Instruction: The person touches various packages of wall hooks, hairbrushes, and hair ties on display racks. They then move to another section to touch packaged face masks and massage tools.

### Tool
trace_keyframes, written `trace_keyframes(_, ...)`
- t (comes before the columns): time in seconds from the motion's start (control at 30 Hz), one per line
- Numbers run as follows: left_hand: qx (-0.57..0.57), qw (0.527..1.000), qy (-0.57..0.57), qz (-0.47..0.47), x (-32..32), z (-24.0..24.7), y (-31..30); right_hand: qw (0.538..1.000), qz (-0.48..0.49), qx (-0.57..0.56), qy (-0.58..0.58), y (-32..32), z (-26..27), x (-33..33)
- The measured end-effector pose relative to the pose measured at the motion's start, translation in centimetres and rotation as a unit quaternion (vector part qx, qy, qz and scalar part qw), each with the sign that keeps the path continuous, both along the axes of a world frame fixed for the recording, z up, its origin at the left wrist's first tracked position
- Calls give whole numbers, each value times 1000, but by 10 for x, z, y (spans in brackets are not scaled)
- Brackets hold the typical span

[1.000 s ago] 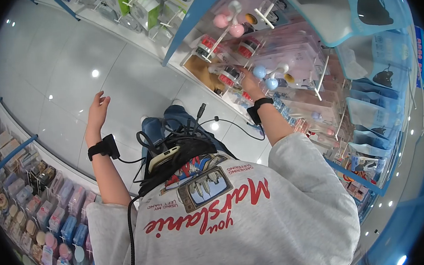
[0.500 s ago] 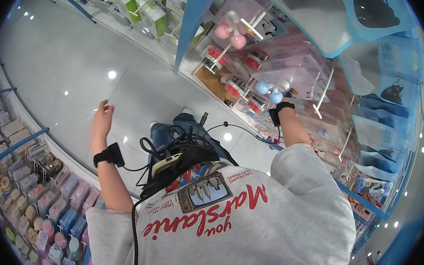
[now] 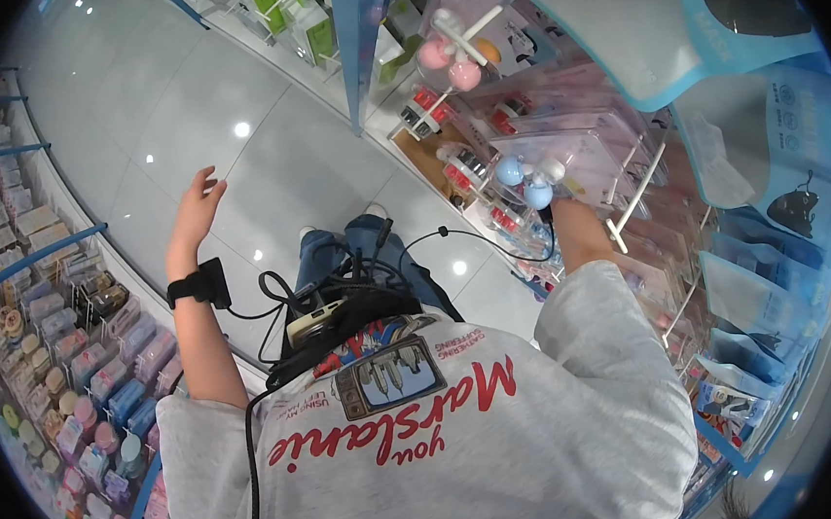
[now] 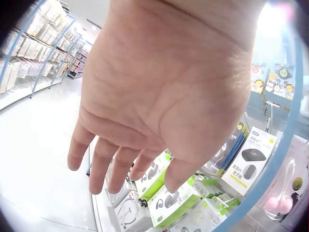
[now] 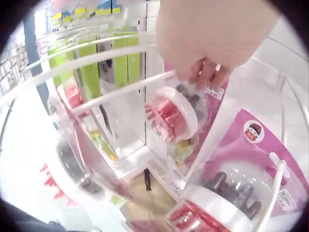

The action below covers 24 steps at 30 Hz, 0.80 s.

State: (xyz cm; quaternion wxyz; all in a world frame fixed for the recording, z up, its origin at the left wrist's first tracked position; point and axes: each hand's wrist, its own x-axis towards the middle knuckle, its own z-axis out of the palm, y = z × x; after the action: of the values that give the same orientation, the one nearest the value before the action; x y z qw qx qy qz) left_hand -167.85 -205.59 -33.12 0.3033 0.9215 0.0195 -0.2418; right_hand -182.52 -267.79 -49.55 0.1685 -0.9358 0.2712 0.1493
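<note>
My left hand hangs in the air over the aisle floor. Its fingers are loosely bent with nothing in them, palm showing in the left wrist view. On the other side, my right hand reaches in among hanging goods; blue balls hide it in the head view. Its bent fingers grip the upper part of a clear pack holding a scalp massage brush with red bristles, a white rim and a dark handle; the thumb is hidden. A similar packaged brush hangs lower right on a purple card.
White display hooks stick out around my right hand. Two-ball rollers in blue and pink hang above. Blue mask packs line the right, and a shelf of small goods runs along the left.
My right hand has left the brush pack nearer the aisle and moved deeper into the rack, now behind the blue balls. The left hand stays raised over the aisle.
</note>
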Motion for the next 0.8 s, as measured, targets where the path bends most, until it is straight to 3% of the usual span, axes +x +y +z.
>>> trace_keyframes(0.1,21,999,20,22,-15,15,-1,1000,2,4,2,0,-3,0)
trace_keyframes(0.4,-23,999,29,39,-32,-8,6,1000,9,10,10,2,-7,0)
trace_keyframes(0.8,-18,998,36,46,-45,-2,4,999,23,8,25,12,1,-8)
